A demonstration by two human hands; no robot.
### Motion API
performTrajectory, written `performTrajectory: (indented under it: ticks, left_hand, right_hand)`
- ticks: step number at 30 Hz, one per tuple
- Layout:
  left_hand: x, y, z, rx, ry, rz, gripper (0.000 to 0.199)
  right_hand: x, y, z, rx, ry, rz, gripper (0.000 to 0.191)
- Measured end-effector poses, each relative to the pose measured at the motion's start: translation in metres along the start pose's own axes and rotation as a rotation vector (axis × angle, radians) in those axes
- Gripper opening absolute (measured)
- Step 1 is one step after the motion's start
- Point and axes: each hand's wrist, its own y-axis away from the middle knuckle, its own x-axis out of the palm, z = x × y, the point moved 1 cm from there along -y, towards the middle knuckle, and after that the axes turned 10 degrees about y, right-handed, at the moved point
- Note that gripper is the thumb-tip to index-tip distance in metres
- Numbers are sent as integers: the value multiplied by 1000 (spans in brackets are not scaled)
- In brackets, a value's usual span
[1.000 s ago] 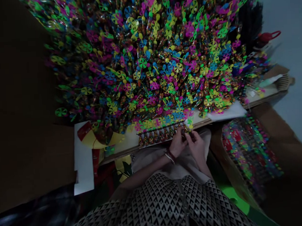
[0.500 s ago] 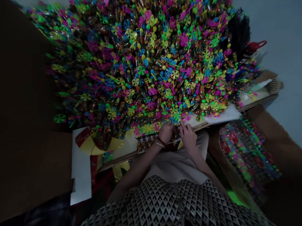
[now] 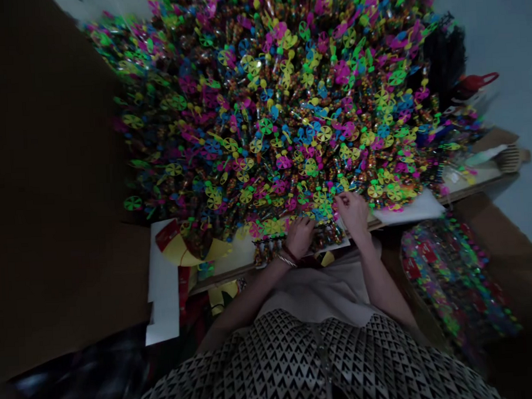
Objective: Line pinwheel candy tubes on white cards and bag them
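A big heap of small clear tubes with coloured beads and pinwheel tops (image 3: 262, 123) covers the table. At its front edge lies a row of such tubes (image 3: 266, 251) along a dark strip. My left hand (image 3: 300, 234) rests on this row with its fingers curled at the strip; what they grip is hidden. To the right, my right hand (image 3: 353, 212) is raised at the heap's front edge, thumb and index finger pinched together near a pink piece. Whatever is between those fingertips is too small to make out.
A cardboard wall (image 3: 48, 173) stands at the left, beside a white board (image 3: 166, 286) and yellow and red card (image 3: 198, 252). A box of packed pieces (image 3: 449, 274) stands at the lower right. Black ties (image 3: 447, 62) and a brush (image 3: 509, 158) lie at the right.
My right hand has moved right and up, away from my left hand, showing more of the tube row. The whole view has shifted, so things appear further right.
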Motion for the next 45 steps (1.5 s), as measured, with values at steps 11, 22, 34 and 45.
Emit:
performTrajectory:
  ticks: [11, 22, 34, 45]
  left_hand:
    - [-46, 110, 43, -74, 162, -338, 24]
    - [-79, 174, 59, -344, 189, -745, 16]
    - [-16, 48, 0, -37, -41, -56, 31]
    - [-17, 16, 17, -47, -77, 11, 20]
  right_hand:
    - [29, -26, -2, 58, 198, 20, 35]
    - [24, 17, -35, 104, -286, -54, 40]
    - [20, -31, 11, -131, 88, 458, 23]
    - [-4, -26, 6, 80, 102, 110, 36]
